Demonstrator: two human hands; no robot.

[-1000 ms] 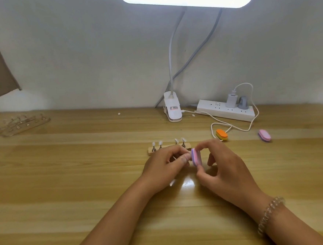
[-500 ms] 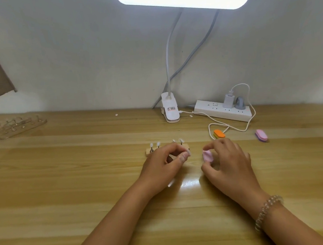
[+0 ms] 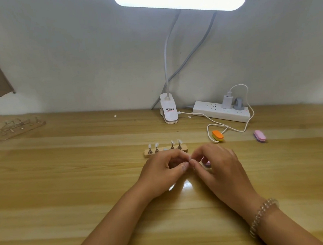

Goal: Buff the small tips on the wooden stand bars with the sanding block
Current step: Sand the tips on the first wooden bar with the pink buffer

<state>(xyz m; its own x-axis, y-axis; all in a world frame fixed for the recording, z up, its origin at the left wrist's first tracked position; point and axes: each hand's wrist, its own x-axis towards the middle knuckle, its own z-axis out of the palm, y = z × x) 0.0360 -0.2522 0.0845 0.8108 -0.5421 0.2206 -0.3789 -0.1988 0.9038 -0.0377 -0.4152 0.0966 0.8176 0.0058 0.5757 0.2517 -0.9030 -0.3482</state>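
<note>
A wooden stand bar lies on the table just beyond my hands. Several small tips on metal pegs stand on it, with a gap in the middle. My left hand has its fingers curled and pinches a small pale tip at its fingertips. My right hand meets it there, thumb and forefinger pinching the same tip. The pink sanding block lies on the table under my right palm, mostly hidden.
An orange sanding block and another pink one lie at the right. Behind them are a white power strip with a looping cable and the lamp's clip base. A clear acrylic stand sits far left.
My right hand has laid the pink sanding block on the table and brought its fingertips to the tip in my left hand. The left hand has stayed nearly in place.
</note>
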